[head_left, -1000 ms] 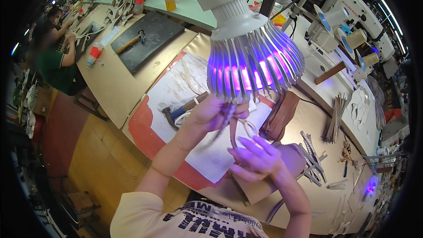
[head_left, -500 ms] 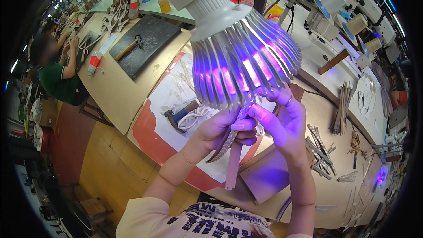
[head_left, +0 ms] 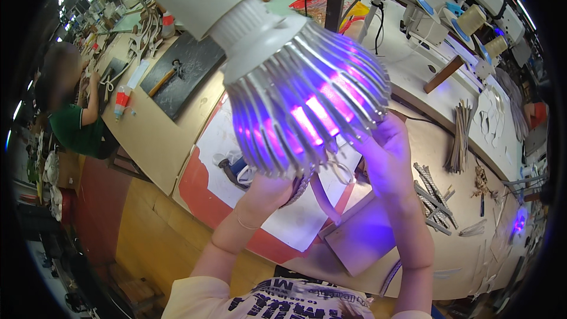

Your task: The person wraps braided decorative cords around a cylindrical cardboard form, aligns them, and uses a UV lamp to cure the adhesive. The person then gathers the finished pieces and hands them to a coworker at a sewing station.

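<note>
Left hand (head_left: 271, 193) is holding braid (head_left: 299, 190) at six o'clock from lamp (head_left: 304, 103); right hand (head_left: 387, 158), grip unclear, is separating, apparently ceding support.

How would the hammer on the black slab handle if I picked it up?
That hammer will probably feel head-heavy, since its dark head looks metal and its handle wooden. It should stay stiff because the handle looks straight and solid.

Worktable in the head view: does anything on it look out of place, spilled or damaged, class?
Mildly: toward the right, some grey and braided strips lie crossed at odd angles, untidy near the roughly parallel bundle of brown strips. No spill or clear damage shows, though the big lamp hides part of the table.
</note>
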`<state>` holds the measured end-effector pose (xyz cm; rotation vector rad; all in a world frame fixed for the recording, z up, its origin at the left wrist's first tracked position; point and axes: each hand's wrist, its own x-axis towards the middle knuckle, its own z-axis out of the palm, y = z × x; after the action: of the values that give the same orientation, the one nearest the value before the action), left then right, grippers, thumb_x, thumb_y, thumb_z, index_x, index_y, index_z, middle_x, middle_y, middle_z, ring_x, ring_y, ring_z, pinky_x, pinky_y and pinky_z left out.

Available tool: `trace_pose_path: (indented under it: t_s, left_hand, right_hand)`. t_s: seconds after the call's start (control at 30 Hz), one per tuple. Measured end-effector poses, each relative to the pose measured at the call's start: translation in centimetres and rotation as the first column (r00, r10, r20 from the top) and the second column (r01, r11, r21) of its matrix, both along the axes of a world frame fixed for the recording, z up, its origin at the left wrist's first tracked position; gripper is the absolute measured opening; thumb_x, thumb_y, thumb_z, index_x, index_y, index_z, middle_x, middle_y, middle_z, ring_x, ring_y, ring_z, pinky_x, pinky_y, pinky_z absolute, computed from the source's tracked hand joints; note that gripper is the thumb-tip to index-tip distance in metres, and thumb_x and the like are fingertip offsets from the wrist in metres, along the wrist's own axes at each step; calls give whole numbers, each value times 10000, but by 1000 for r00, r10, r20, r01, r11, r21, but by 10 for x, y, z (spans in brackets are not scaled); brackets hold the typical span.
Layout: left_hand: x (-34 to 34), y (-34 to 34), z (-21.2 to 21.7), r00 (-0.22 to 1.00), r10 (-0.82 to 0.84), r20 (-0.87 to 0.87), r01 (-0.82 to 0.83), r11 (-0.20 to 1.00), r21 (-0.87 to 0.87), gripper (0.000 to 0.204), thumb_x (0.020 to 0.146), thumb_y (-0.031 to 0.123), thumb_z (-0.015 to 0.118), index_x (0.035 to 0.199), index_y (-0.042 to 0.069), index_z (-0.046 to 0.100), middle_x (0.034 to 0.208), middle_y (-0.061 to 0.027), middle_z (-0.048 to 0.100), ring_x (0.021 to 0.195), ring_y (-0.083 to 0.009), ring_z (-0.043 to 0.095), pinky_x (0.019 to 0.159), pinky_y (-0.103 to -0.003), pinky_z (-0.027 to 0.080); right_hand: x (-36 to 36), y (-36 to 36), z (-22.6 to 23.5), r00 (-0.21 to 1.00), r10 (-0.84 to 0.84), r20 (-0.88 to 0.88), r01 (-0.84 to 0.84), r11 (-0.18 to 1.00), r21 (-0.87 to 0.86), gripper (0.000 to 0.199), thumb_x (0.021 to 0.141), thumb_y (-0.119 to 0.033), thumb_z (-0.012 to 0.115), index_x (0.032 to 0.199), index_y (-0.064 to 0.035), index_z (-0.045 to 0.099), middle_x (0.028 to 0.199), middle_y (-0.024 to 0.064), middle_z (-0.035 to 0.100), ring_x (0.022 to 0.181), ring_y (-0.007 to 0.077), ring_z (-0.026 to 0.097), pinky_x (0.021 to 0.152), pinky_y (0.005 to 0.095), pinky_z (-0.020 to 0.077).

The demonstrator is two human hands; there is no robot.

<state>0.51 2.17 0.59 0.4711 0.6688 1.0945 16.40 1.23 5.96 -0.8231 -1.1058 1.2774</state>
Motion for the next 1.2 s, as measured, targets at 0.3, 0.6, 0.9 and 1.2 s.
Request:
trace_pose_path:
  t_s: [0.3,0.6,0.9,1.2]
  left_hand:
    - [-7,-11,9,832,223,-507,26,899,438,351,1035,309,339,1109,5,499,921,-78,579,644,-92,481,589,-218,393]
    - [-4,-3,11,974,201,-108,-170,955,243,507,1041,385,227,1205,-30,468,989,-110,545,635,-116,453,617,-241,397]
    - [-7,8,23,991,-52,127,0,925,381,498,1035,366,239,1225,-30,473,990,-109,532,688,-136,460,681,-273,395]
    - [-16,19,16,974,61,217,-124,950,287,282,1005,150,399,1248,14,445,1057,-117,524,915,-191,530,881,-376,442]
  right_hand:
    - [-8,-1,8,994,-74,-78,67,994,-85,404,860,-55,674,1230,22,532,912,49,654,828,88,616,790,243,509]
    - [-3,-1,6,992,-126,-14,124,990,-73,455,849,-39,675,1261,43,499,899,75,667,875,109,642,839,254,507]
    - [-2,-1,7,992,-122,-29,119,987,-106,496,847,-40,680,1283,55,464,886,80,665,863,111,645,821,248,508]
    - [6,9,-10,985,-158,-74,149,982,-113,563,836,-48,682,1301,63,384,852,99,669,821,129,652,753,246,517]
